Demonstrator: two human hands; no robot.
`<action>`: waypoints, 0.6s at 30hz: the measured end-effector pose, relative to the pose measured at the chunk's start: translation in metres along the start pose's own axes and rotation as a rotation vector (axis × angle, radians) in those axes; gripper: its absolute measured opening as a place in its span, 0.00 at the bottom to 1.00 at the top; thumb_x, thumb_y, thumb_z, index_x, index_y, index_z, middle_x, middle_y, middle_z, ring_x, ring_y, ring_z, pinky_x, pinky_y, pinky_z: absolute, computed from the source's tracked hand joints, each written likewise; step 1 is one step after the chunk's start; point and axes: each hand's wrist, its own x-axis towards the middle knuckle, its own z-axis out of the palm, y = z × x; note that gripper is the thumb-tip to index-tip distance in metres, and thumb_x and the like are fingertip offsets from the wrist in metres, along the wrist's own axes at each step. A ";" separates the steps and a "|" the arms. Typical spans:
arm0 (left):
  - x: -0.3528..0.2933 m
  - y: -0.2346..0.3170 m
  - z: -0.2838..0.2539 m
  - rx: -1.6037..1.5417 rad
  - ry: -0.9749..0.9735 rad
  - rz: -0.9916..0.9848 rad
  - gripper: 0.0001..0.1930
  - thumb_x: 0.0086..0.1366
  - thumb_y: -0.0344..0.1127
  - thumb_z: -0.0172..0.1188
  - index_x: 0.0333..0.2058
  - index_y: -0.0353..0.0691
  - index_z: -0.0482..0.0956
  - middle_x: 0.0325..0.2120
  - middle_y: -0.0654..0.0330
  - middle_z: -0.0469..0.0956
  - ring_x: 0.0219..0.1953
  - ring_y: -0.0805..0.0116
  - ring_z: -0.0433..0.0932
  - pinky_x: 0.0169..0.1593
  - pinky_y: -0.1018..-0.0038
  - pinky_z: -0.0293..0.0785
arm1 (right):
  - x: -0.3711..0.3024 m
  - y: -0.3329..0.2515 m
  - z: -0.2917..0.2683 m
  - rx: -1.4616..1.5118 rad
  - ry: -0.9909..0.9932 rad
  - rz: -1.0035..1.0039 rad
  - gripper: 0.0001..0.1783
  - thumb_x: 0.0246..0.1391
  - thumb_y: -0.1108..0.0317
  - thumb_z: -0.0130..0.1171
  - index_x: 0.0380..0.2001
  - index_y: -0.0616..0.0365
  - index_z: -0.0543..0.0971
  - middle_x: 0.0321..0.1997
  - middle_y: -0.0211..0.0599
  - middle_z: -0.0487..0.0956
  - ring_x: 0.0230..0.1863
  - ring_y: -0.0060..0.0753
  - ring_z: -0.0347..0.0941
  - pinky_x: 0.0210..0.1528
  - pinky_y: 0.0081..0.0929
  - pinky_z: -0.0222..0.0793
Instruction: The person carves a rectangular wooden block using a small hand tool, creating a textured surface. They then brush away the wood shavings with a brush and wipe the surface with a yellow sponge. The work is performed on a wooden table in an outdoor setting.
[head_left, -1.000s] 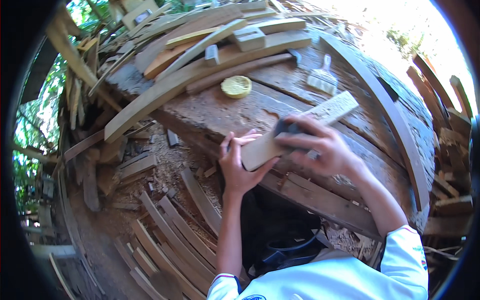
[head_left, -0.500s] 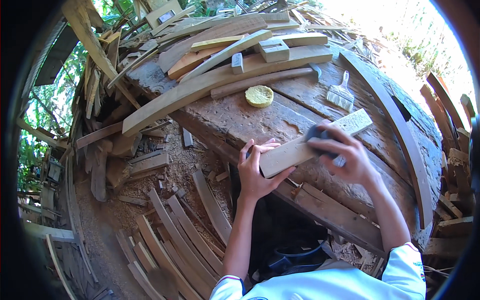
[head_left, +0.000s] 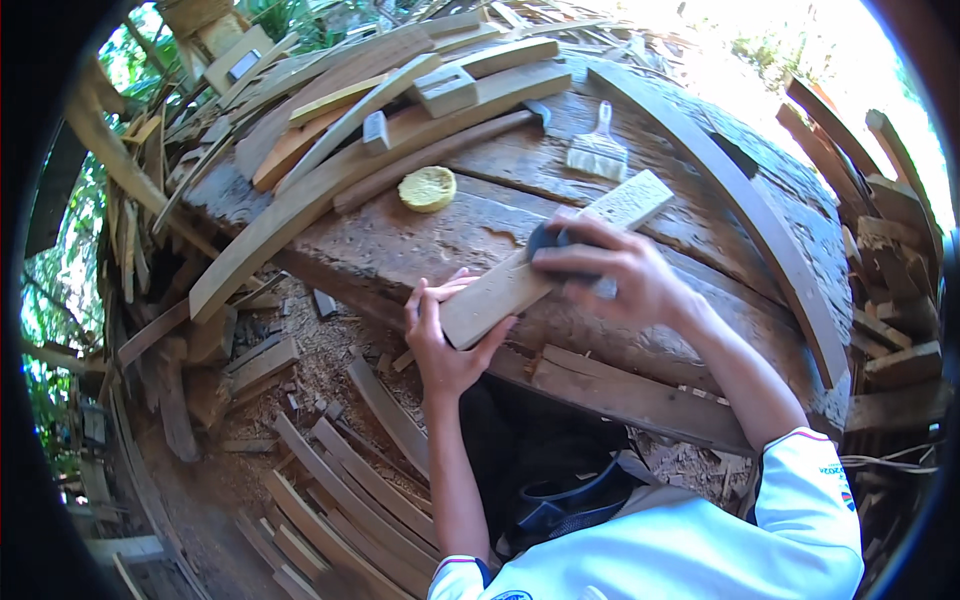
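My left hand [head_left: 446,345] grips the near end of a pale flat wooden board [head_left: 495,300], fingers on the far side and thumb on the near side. The board slants away to the right above the plank bench, its far end speckled with dust or bits. Curled in my right hand [head_left: 630,268] is a dark rounded pad [head_left: 546,240], pressed against the board's upper face near its middle. That hand is slightly blurred, and its fingers hide part of the pad. A white-bristled paintbrush [head_left: 598,152] lies just beyond the board. Left of it sits a round yellow cake-like disc [head_left: 428,189].
A weathered plank workbench [head_left: 630,325] carries long curved beams, one [head_left: 740,205] along its right side. A wooden-handled tool [head_left: 440,158] lies by the left beam [head_left: 300,235]. Curved slats [head_left: 370,490] and shavings cover the ground at lower left. Stacked timber [head_left: 895,260] stands at right.
The whole view has shifted, so the bench and its items now appear farther left. Both hands keep their holds, with the pad still around the board's middle.
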 end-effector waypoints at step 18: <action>0.001 0.004 -0.008 -0.013 -0.028 -0.049 0.31 0.55 0.51 0.84 0.47 0.39 0.76 0.49 0.49 0.88 0.64 0.48 0.82 0.75 0.48 0.59 | 0.000 0.012 0.000 -0.116 0.033 0.226 0.22 0.65 0.65 0.66 0.62 0.43 0.83 0.73 0.51 0.73 0.71 0.61 0.73 0.69 0.51 0.76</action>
